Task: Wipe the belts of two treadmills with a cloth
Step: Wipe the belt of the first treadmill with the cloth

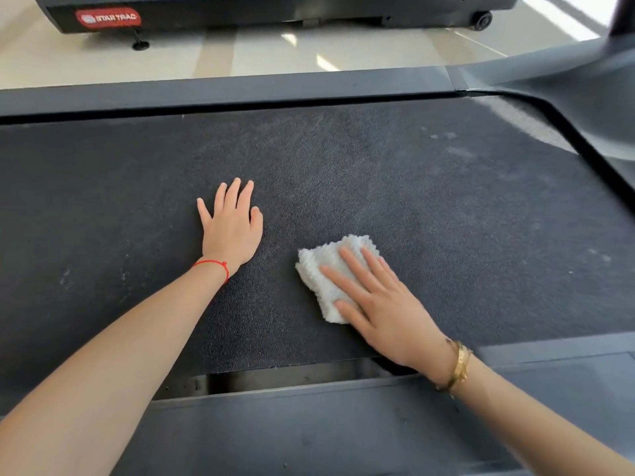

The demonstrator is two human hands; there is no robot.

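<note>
A dark textured treadmill belt point(429, 207) fills the middle of the view. A folded white fluffy cloth point(323, 266) lies on it near the front edge. My right hand point(381, 304) presses flat on the cloth with straight fingers, covering its right half. My left hand point(232, 225) rests flat on the bare belt to the left of the cloth, fingers spread, apart from the cloth. A second treadmill point(240, 12) with a red STAR TRAC label stands at the top of the view, across a strip of floor.
Dark side rails point(223, 91) run along the far edge and near edge point(343, 424) of the belt. A grey motor cover point(567, 80) rises at the right. Pale tiled floor point(275, 53) separates the two machines. Light dusty marks show on the belt's right part.
</note>
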